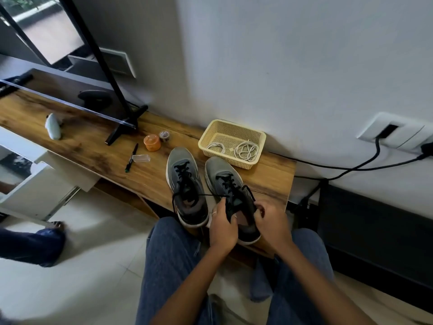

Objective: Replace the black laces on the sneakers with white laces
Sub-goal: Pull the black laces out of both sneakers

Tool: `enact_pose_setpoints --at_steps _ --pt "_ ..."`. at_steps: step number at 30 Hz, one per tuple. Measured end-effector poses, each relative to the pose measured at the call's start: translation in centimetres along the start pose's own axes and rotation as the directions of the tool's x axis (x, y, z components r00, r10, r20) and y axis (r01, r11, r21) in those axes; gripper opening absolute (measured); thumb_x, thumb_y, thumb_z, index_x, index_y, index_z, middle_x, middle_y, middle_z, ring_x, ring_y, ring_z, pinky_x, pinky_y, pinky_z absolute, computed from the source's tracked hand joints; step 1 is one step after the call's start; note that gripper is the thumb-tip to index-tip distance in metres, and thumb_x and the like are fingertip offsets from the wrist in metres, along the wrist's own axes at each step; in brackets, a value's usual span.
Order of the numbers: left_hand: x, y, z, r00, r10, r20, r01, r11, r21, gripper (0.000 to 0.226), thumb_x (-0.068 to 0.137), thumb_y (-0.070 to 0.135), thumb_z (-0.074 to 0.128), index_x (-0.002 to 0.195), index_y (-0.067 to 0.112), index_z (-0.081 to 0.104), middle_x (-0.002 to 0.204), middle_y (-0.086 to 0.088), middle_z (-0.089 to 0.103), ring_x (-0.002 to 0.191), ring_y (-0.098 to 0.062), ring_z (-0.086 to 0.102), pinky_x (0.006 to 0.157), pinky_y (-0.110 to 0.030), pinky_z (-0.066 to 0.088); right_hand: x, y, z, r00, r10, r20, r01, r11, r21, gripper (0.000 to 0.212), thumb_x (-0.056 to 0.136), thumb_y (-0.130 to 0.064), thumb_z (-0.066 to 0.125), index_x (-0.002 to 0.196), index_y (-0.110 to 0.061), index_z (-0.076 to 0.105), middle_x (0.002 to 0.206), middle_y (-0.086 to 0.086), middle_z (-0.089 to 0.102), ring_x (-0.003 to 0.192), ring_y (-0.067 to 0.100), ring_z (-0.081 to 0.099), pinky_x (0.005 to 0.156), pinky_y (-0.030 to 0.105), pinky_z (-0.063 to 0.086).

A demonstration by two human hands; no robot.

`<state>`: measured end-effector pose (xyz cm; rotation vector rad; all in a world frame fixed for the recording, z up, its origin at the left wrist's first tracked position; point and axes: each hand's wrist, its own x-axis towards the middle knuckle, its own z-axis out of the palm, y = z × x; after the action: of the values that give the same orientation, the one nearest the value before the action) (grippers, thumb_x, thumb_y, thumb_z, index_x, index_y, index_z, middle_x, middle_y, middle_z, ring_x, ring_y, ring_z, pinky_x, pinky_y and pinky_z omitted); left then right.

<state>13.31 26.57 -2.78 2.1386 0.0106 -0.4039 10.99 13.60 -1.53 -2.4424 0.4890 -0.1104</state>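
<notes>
White wall (304, 55); pale tiled floor (93, 266); wooden bench (98, 146).

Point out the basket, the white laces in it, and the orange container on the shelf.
basket (257, 134): head view, on its far right rim.
white laces (246, 150): head view, on the larger coil inside the basket.
orange container (152, 142): head view, on its lid.

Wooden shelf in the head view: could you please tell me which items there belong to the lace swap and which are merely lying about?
Belong: left sneaker; right sneaker, gripped by left hand and right hand; black laces; white laces in yellow basket.

Lying about: orange jar; tape roll; pen; clear case.
</notes>
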Motion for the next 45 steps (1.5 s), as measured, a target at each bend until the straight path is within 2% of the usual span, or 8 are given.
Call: enact_pose_setpoints --at_steps 5,8,11,18,24,31,39,45 --pt "-0.2 -0.5 0.8 0.997 -0.057 0.045 0.066 0.975 -0.212 0.059 0.095 0.023 0.054 0.148 0.022 0.028 0.149 -0.002 0.036 0.133 -0.018 0.039 0.108 -0.033 0.038 -1.5 0.7 -0.9 0.998 0.059 0.015 -0.059 0.998 -0.026 0.028 0.09 -0.025 0.06 0.115 -0.013 0.065 0.11 0.003 0.065 0.1 0.019 0.06 0.079 0.03 0.047" --pt "0.4 0.7 0.3 0.98 -0.196 0.044 0.186 0.806 -0.563 0.055 0.093 0.023 0.059 0.143 0.02 0.035 0.141 -0.002 0.048 0.124 -0.018 0.049 0.104 -0.041 0.044 -1.9 0.6 -1.1 0.997 0.066 0.033 -0.064 0.997 -0.046 0.031 0.091 -0.029 0.06 0.118 -0.016 0.063 0.11 0.002 0.064 0.099 0.017 0.06 0.077 0.031 0.048" --pt "1.3 2.6 -1.0 0.983 -0.18 -0.037 0.109 0.731 -0.674 0.056 0.094 0.013 0.057 0.144 0.017 0.032 0.137 0.008 0.042 0.128 -0.013 0.043 0.108 -0.039 0.04 -1.8 0.3 -1.2 0.998 0.059 0.033 -0.057 0.996 -0.071 0.029 0.091 -0.029 0.06 0.116 -0.014 0.062 0.108 0.002 0.064 0.098 0.018 0.059 0.074 0.028 0.045" --pt "0.7 4.7 -1.4 0.985 0.031 -0.168 -0.095 0.919 -0.382 0.039 0.095 0.022 0.054 0.131 0.025 0.04 0.132 0.011 0.046 0.125 -0.008 0.043 0.103 -0.03 0.037 -1.9 0.0 -1.0 0.997 0.069 0.023 -0.068 0.996 -0.064 0.029 0.09 -0.028 0.062 0.116 -0.015 0.061 0.106 0.003 0.064 0.095 0.019 0.06 0.066 0.024 0.035" --pt "-1.5 4.0 -1.2 0.893 0.229 -0.388 -0.268 0.962 -0.049 0.031 0.095 0.021 0.055 0.126 0.02 0.054 0.148 0.006 0.036 0.136 -0.009 0.03 0.1 -0.014 0.021 -1.9 -0.2 -1.2 0.997 0.066 0.031 -0.063 0.995 -0.076 0.028 0.09 -0.029 0.06 0.115 -0.016 0.061 0.108 0.002 0.063 0.096 0.018 0.059 0.067 0.026 0.04" --pt "-2.0 1.4 -2.2 0.859 0.318 -0.401 -0.235 0.941 0.244 0.044 0.092 0.034 0.049 0.132 0.015 0.052 0.155 -0.002 0.028 0.138 -0.02 0.029 0.112 -0.043 0.031 -1.7 -0.4 -1.1 0.996 0.088 0.031 -0.085 0.993 -0.083 0.025 0.09 -0.029 0.059 0.112 -0.017 0.061 0.105 0.002 0.063 0.096 0.018 0.059 0.069 0.027 0.041" --pt "-5.9 -0.6 -0.2 0.89 0.169 -0.424 -0.06 0.964 0.259 0.073 0.087 0.045 0.034 0.153 0.025 0.01 0.16 0.003 -0.008 0.146 -0.011 -0.004 0.116 -0.046 -0.009 -1.6 -0.8 -0.7 0.998 0.056 0.027 -0.053 0.993 -0.107 0.031 0.087 -0.023 0.058 0.118 -0.018 0.056 0.114 0.001 0.057 0.106 0.019 0.052 0.08 0.032 0.043" --pt "-8.3 -0.9 0.8 0.876 0.013 -0.482 -0.048 0.997 -0.059 0.062 0.089 0.017 0.057 0.146 0.017 0.033 0.151 -0.001 0.028 0.138 -0.014 0.026 0.11 -0.031 0.023 -1.6 -3.9 -0.7 0.965 -0.258 -0.046 0.252 0.962 -0.107 0.035 0.079 -0.015 0.053 0.113 -0.019 0.059 0.108 0.0 0.054 0.104 0.02 0.045 0.085 0.038 0.037"
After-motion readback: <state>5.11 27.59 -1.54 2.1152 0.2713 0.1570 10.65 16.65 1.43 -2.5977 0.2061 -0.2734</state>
